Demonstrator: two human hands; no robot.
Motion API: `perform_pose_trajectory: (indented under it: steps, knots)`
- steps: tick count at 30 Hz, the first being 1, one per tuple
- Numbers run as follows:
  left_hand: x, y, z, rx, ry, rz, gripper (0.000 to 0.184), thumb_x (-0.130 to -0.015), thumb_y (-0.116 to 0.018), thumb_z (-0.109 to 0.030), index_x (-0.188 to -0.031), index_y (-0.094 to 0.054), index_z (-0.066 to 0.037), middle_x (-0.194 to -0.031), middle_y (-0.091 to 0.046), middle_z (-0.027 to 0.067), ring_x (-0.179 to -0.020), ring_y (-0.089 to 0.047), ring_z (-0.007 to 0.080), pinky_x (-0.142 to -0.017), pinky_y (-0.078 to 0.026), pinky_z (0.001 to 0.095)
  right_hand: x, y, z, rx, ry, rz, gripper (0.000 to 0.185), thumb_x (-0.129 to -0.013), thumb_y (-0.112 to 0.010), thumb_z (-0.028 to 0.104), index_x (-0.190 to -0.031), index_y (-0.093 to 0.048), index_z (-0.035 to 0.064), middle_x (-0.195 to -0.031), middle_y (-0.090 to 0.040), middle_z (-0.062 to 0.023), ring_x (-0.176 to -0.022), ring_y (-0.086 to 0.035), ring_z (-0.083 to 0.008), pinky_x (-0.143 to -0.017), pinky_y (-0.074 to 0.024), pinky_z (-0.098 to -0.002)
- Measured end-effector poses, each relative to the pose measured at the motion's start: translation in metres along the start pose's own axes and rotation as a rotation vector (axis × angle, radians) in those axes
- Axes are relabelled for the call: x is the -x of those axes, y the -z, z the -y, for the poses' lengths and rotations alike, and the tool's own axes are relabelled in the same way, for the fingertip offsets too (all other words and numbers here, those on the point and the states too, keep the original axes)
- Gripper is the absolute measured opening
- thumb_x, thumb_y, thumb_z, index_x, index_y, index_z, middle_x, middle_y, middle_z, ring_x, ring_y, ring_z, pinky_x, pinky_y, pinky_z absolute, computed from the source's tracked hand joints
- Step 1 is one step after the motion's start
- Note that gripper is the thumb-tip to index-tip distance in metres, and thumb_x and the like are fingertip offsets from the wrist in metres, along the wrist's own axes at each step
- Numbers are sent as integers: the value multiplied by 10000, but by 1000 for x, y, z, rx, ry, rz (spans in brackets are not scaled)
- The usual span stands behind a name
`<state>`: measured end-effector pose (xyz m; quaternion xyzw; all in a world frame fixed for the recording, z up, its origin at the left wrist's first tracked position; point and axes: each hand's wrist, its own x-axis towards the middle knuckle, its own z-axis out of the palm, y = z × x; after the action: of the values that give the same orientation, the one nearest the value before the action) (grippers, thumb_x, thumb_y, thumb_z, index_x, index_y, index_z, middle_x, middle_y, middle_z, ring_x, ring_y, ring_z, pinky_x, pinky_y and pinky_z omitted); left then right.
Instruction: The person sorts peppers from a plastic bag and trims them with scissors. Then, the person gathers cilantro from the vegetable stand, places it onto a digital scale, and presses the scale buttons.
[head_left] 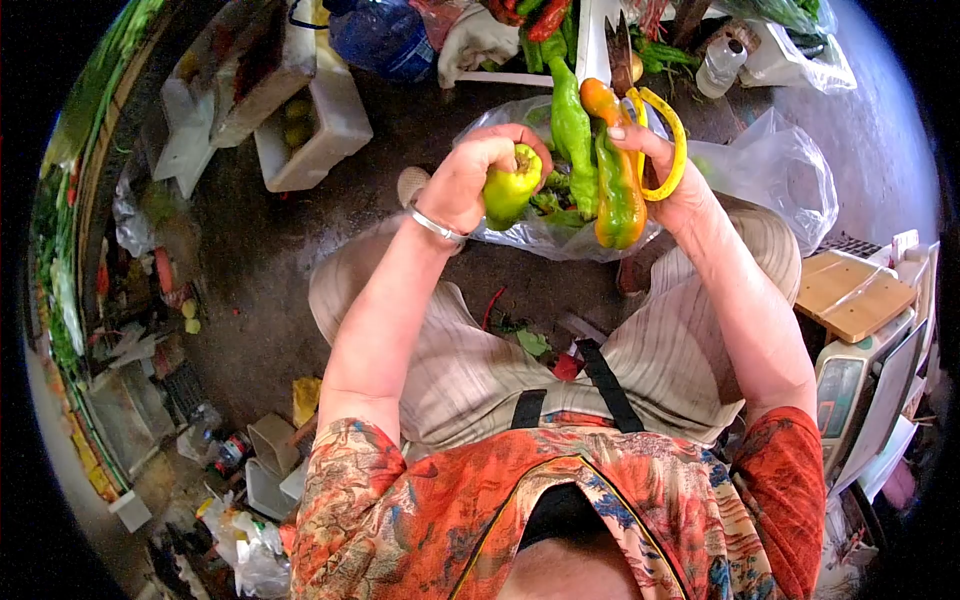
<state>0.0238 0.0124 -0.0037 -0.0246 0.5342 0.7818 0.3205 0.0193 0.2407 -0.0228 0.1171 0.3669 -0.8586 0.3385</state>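
Note:
My left hand [480, 170] is wrapped around a yellow-green bell pepper [510, 192], its stem end facing up. In my right hand [665, 165] are yellow-handled scissors [678, 140], their dark blades [620, 55] pointing away from me. The same hand's thumb presses on a long orange-and-green pepper [620, 195]. Just left of that pepper is a long light-green pepper [572, 130]; whether my right hand also holds it I cannot tell. Below both hands a clear plastic bag [535, 238] lies open between my knees, with green pieces in it.
A white foam box [340, 135] and a large blue water bottle [380, 40] stand at the far left. Red and green peppers [545, 20] lie ahead, near a clear bottle [720, 65]. A scale [840, 390] stands at my right. Plastic bags and containers clutter the floor at left.

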Motion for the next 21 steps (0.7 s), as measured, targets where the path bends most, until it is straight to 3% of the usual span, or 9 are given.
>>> perform_pose_trajectory:
  steps: [8,10,11,13,16,21]
  knots:
    - [-2,-3,3,-124,-43,-106,266,-660,-447,-140,-783,-588,49,-725,-580,125,-659,-536,199,-654,-450,293,2,-2,0,-36,-37,13,419,-772,-684,214,-1131,-567,33,-930,-660,-84,-816,-649,-188,-752,-541,-330]
    - [-1,-10,1,-59,-13,-146,231,-767,-465,-164,-766,-592,29,-725,-587,111,-655,-543,184,-642,-449,282,0,0,0,-30,-32,14,424,-769,-686,222,-1129,-568,31,-932,-660,-83,-811,-649,-186,-749,-542,-328]
    - [-2,-9,2,-59,-13,-146,231,-767,-465,-164,-766,-592,29,-725,-587,111,-655,-543,184,-642,-449,282,0,0,-1,-30,-32,14,424,-769,-686,222,-1129,-568,31,-932,-660,-83,-811,-649,-186,-749,-542,-328]
    - [-4,-5,4,-119,13,-48,294,-872,-472,-238,-779,-596,13,-720,-595,94,-647,-551,169,-635,-449,270,-1,1,-1,-14,-33,19,433,-764,-690,230,-1128,-568,30,-931,-660,-81,-808,-649,-185,-746,-541,-327]
    - [-4,-5,6,-37,0,-83,403,-932,-431,-332,-800,-602,8,-708,-598,84,-636,-557,163,-631,-451,265,-1,2,0,-10,-43,30,437,-758,-695,230,-1127,-569,33,-930,-660,-80,-805,-649,-181,-742,-541,-325]
    - [-4,-8,3,1,0,-47,486,-935,-426,-404,-781,-629,10,-681,-599,77,-624,-561,138,-607,-452,258,0,1,0,13,-11,-20,433,-759,-696,222,-1127,-568,35,-925,-659,-79,-797,-648,-176,-736,-541,-319]
